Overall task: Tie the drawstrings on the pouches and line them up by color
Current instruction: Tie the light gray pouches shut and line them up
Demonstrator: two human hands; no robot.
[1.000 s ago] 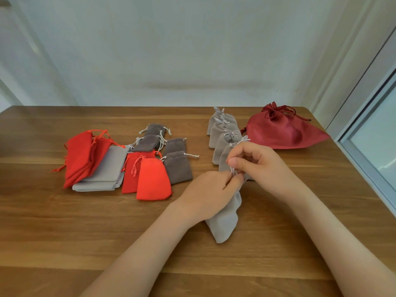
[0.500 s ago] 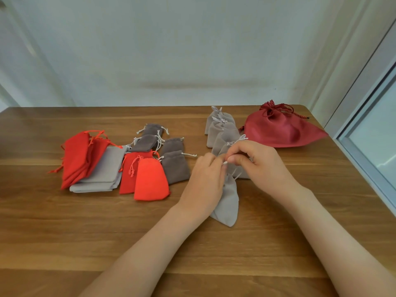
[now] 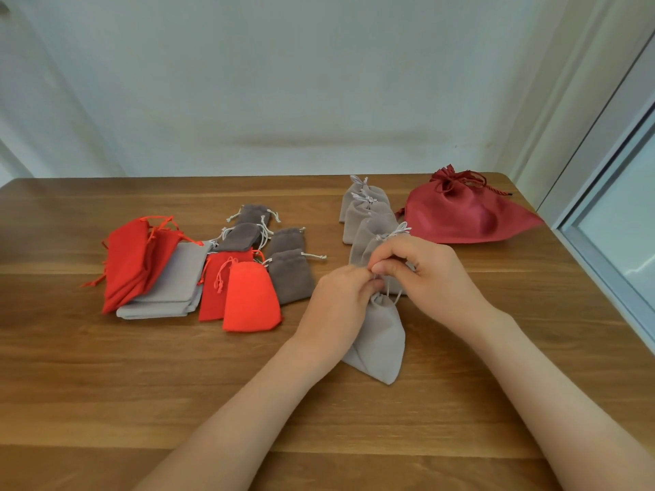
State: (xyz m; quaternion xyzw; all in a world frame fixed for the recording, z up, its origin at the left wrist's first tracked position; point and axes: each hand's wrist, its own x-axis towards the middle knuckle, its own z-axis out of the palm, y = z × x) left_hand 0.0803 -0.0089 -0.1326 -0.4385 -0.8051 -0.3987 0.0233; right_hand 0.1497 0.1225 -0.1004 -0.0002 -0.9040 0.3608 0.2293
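Note:
A light grey pouch (image 3: pixel 381 340) lies on the wooden table (image 3: pixel 106 384), its neck gathered. My left hand (image 3: pixel 338 306) and my right hand (image 3: pixel 429 274) meet just above that neck, fingertips pinching its thin grey drawstring. Behind my hands runs a row of light grey pouches (image 3: pixel 365 214) with tied strings, going back toward the wall. At the left lie red pouches (image 3: pixel 133 260), flat light grey pouches (image 3: pixel 173 285), an orange-red pouch (image 3: pixel 250 299) and dark grey pouches (image 3: pixel 290 278).
A large dark red satin drawstring bag (image 3: pixel 460 216) lies at the back right, beside the grey row. The table's right edge runs along a window frame (image 3: pixel 602 249). A pale wall stands behind the table.
The grey pouch has shifted toward the row and its neck is now cinched. My left hand has come up from the pouch's body to meet my right hand at the drawstring.

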